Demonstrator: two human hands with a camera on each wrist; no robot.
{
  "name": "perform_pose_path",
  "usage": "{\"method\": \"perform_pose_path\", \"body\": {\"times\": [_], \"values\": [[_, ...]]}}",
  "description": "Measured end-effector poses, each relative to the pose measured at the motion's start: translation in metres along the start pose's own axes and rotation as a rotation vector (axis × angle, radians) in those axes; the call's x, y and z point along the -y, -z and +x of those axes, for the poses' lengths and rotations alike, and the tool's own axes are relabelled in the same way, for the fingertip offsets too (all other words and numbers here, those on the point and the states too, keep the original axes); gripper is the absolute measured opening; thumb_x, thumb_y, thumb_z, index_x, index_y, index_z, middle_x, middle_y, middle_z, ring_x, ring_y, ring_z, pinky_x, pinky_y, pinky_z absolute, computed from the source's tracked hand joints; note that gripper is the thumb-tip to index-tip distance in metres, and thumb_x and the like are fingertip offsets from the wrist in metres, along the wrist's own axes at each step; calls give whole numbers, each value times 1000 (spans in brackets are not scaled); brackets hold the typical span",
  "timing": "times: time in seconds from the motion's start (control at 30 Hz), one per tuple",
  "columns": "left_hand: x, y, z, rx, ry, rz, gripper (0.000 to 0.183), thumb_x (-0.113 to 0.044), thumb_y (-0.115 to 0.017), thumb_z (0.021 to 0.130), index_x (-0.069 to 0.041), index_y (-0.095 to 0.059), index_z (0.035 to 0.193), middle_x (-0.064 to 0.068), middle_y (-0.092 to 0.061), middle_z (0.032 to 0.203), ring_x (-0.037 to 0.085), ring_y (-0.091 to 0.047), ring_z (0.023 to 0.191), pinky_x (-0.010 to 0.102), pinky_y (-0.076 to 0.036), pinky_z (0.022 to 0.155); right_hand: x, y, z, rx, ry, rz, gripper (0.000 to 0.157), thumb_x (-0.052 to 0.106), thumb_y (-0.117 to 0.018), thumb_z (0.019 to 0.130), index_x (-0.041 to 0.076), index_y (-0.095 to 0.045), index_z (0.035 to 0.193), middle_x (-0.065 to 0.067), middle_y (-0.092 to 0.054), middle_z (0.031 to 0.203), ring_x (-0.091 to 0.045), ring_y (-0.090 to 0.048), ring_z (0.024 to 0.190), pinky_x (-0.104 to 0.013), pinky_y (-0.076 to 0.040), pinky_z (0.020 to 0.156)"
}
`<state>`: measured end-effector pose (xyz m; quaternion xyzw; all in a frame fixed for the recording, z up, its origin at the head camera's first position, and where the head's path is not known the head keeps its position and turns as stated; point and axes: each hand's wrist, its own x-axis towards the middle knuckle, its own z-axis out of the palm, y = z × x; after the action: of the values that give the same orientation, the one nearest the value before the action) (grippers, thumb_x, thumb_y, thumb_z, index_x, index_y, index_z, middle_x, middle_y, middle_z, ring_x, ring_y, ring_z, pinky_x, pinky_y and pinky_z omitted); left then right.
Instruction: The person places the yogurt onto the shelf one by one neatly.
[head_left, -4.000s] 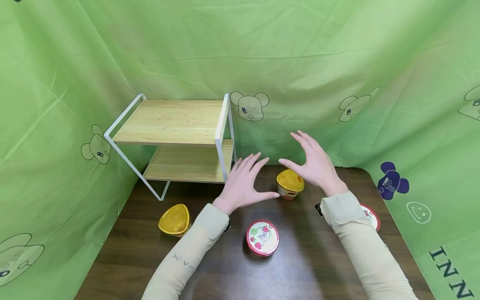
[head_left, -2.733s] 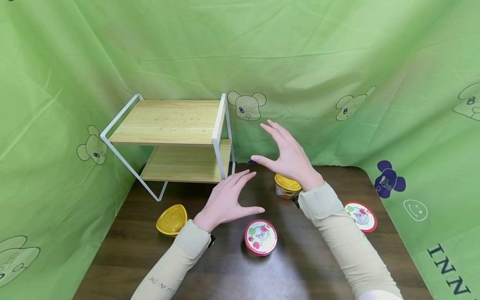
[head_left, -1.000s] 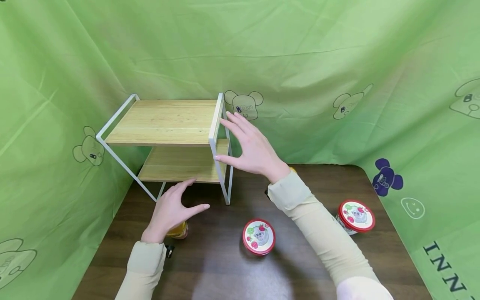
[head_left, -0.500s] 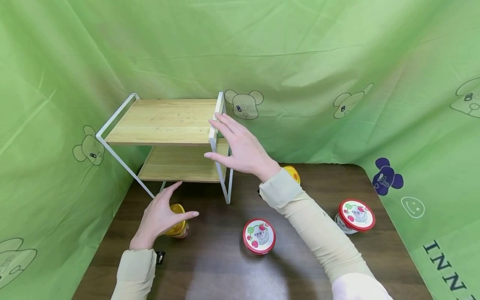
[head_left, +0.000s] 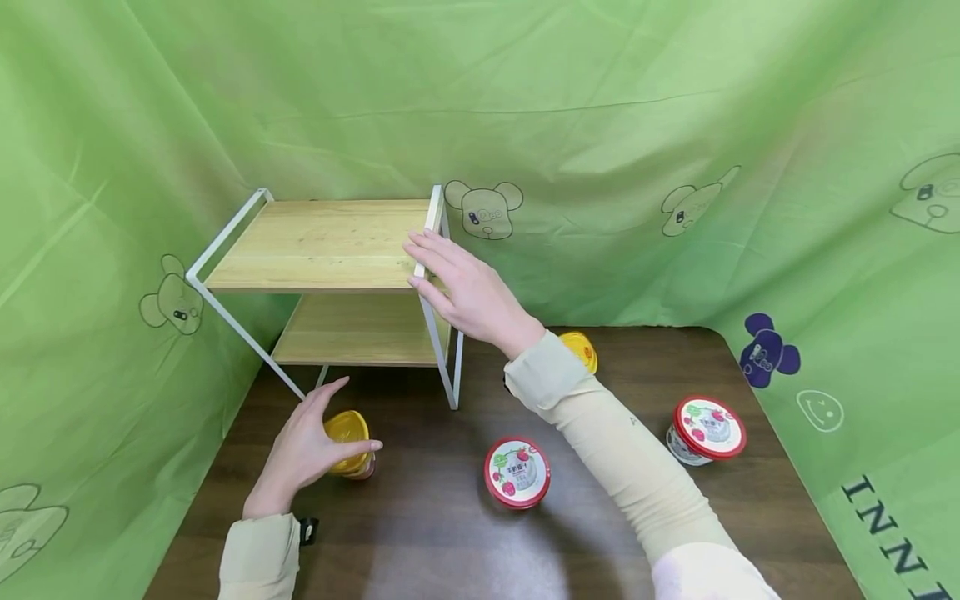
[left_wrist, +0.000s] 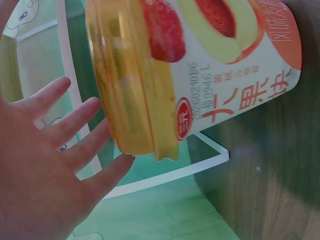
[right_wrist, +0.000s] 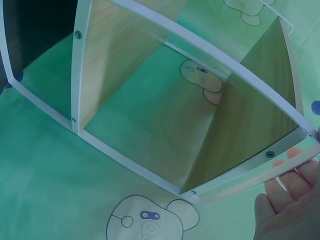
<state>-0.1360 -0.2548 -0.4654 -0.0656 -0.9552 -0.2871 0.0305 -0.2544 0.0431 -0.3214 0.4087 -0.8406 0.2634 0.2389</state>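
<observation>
My left hand (head_left: 300, 450) is spread around the near left side of a yogurt cup (head_left: 348, 432) with a yellow lid, thumb and fingers apart. In the left wrist view the cup (left_wrist: 225, 60) shows printed fruit, and the fingertips come right up to its lid (left_wrist: 132, 85). My right hand (head_left: 472, 287) is at the upper right side of a two-tier wooden shelf rack (head_left: 322, 246). Its straight fingers lie over the white metal rail (head_left: 430, 233), thumb at the front. In the right wrist view those fingers (right_wrist: 295, 182) pass behind the rail.
Two red-lidded cups stand on the dark table (head_left: 442, 533), one cup (head_left: 517, 472) in the middle and another cup (head_left: 707, 429) at the right. Behind my right forearm is a second yellow-lidded cup (head_left: 581, 350), partly hidden. Green cloth (head_left: 600, 125) encloses the back and sides.
Both hands have moved left from mid-table: the left down to the yellow-lidded cup, the right across to the rack's rail. The right thumb has lately drawn closer to its fingers.
</observation>
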Motion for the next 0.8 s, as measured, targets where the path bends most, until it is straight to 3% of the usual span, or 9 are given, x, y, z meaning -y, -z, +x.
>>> {"method": "perform_pose_path", "body": {"times": [0.3, 0.53, 0.8], "values": [[6, -5, -6, -6, -2, -21, 115, -75, -85, 60, -22, -43, 154, 20, -44, 152, 47, -46, 130, 70, -49, 92, 3, -3, -1, -13, -16, 16, 48, 30, -56, 107, 4, -51, 148, -9, -45, 156, -16, -29, 149, -25, -18, 123], [15, -8, -12, 7, 46, -43, 116, -70, -90, 58, -20, -43, 152, 23, -42, 153, 51, -45, 130, 74, -46, 93, 1, -10, -1, -64, 0, 52, 46, 28, -56, 107, 3, -53, 146, -11, -47, 154, -17, -31, 148, -26, -20, 123], [24, -13, -11, 22, 36, -69, 122, -65, -94, 55, -17, -39, 153, 20, -45, 149, 43, -56, 116, 64, -53, 87, 1, -9, -3, -90, -9, 73, 45, 27, -56, 107, 3, -54, 145, -11, -48, 153, -17, -31, 148, -27, -21, 122]]}}
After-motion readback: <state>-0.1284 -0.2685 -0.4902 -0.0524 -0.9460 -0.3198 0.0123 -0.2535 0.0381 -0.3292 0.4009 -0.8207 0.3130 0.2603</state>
